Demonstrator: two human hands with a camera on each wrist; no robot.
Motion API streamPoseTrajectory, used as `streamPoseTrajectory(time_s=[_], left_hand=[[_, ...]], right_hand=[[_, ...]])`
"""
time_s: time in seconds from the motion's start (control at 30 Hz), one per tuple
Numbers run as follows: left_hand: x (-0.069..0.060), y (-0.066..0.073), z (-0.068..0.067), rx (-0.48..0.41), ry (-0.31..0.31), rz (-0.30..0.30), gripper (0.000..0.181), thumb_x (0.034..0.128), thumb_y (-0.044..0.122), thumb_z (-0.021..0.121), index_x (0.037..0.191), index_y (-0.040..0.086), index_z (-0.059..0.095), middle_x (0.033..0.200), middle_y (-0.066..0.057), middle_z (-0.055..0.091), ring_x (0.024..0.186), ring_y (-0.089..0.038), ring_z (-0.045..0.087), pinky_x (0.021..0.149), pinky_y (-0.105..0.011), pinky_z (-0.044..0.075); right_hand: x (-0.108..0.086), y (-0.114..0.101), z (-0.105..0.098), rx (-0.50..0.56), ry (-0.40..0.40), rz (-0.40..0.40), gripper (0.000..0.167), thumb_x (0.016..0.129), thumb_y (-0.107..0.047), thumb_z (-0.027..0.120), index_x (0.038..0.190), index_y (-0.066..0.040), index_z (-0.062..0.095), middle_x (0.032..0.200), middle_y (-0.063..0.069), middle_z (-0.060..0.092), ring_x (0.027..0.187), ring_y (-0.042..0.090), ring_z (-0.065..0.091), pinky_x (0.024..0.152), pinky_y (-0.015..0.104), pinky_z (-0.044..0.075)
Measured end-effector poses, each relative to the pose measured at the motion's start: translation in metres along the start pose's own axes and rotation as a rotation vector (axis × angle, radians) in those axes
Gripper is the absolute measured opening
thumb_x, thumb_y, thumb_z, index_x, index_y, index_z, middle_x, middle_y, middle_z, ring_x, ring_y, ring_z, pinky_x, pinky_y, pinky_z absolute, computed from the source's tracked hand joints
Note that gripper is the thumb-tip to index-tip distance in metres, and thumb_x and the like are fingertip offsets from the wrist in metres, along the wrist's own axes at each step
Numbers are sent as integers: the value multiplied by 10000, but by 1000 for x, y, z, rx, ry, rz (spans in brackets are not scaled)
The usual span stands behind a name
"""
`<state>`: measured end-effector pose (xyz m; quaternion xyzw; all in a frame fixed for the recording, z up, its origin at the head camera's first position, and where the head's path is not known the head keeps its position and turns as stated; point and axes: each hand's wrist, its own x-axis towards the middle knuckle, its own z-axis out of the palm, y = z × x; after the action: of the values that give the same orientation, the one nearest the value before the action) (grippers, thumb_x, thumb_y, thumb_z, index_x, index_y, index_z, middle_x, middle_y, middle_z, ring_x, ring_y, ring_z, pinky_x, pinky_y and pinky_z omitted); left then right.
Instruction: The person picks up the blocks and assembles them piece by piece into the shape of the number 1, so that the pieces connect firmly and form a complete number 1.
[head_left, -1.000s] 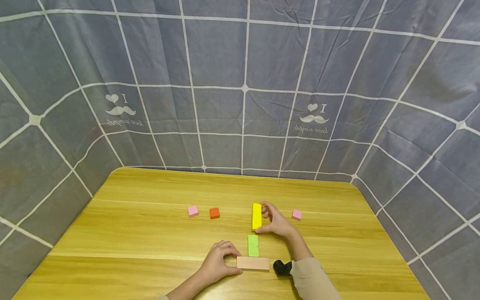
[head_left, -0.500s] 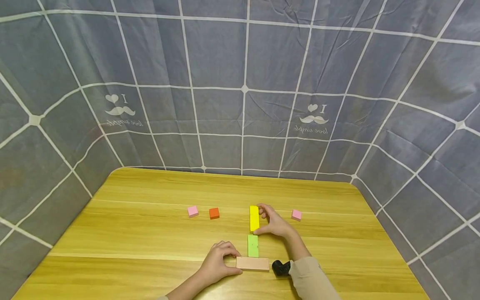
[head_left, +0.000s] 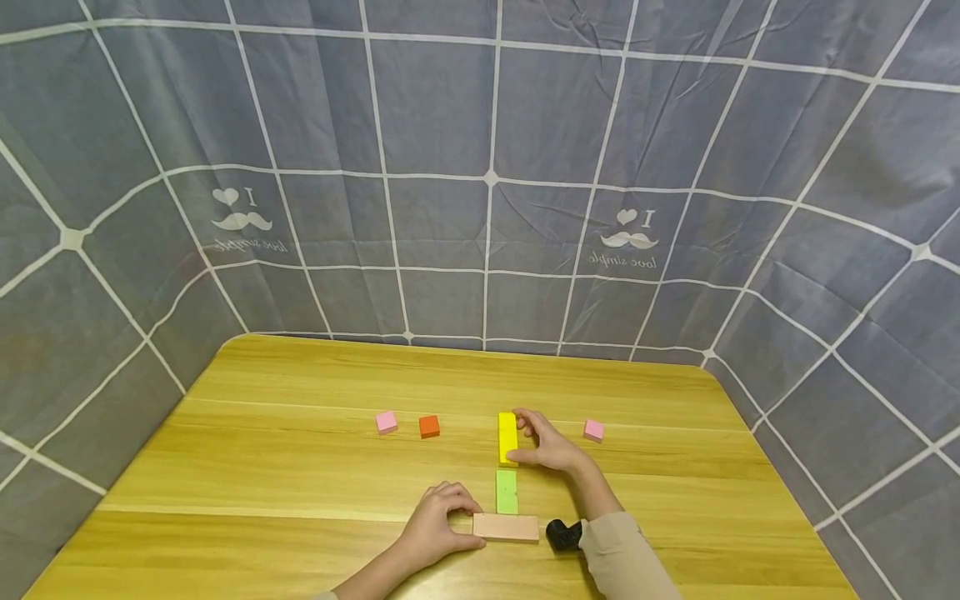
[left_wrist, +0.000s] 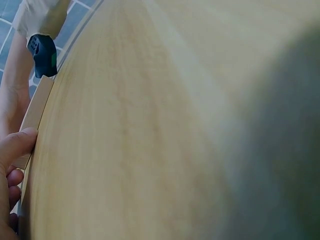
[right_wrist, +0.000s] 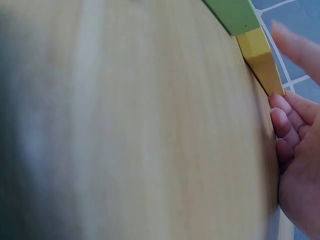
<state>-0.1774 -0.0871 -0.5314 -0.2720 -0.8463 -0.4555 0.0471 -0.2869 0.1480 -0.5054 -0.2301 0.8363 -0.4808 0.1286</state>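
Observation:
In the head view, my left hand (head_left: 441,525) grips the left end of a beige wooden block (head_left: 506,527); the left wrist view shows the thumb on its side. From the beige block a light green block (head_left: 506,492) runs away from me. A yellow block (head_left: 507,438) lies in line beyond it, their ends very close. My right hand (head_left: 552,442) is at the yellow block's right side. In the right wrist view its thumb (right_wrist: 300,50) is raised off the yellow block, while a fingertip touches the far end.
A pink block (head_left: 386,422) and a red block (head_left: 429,427) lie at the back left of the wooden table (head_left: 262,467). Another pink block (head_left: 593,430) lies right of my right hand. A black wrist device (head_left: 564,535) sits by the right sleeve. Grey checked cloth (head_left: 435,225) hangs around the table.
My right hand has shifted the yellow block slightly left, into line with the green block, and its thumb has lifted. My left hand has stayed on the beige block.

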Motion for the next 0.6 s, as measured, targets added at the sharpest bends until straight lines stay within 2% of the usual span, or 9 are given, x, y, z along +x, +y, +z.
streamPoseTrajectory(time_s=[0.13,0.27,0.5,0.6], left_hand=[[0,1,0,-5,-1,0,275,616,287,834,828,183,693,824,169,580,789,-19,465,761,-287,383],[0,2,0,-5,-2,-2,275,616,284,834,829,182,693,828,171,581,791,-20,467,763,-287,384],[0,2,0,-4,-1,1,271,616,278,835,824,178,693,820,171,577,788,-19,468,760,-286,385],[0,2,0,-4,3,5,272,615,278,835,824,177,693,820,170,578,790,-21,471,762,-288,385]], right_hand=[[-6,-18,-1,17,-6,-31,602,829,-21,621,1317,129,302,1082,242,374,970,300,340,841,357,287],[-9,-27,-2,16,-19,-49,589,817,-3,625,1288,161,312,1075,279,369,961,348,338,832,362,297],[-1,3,1,-34,0,-22,611,807,-123,682,1298,62,369,1082,159,408,972,247,350,834,331,300],[0,7,1,-22,6,-16,629,790,-161,704,1292,40,384,1072,131,412,967,237,348,832,328,300]])
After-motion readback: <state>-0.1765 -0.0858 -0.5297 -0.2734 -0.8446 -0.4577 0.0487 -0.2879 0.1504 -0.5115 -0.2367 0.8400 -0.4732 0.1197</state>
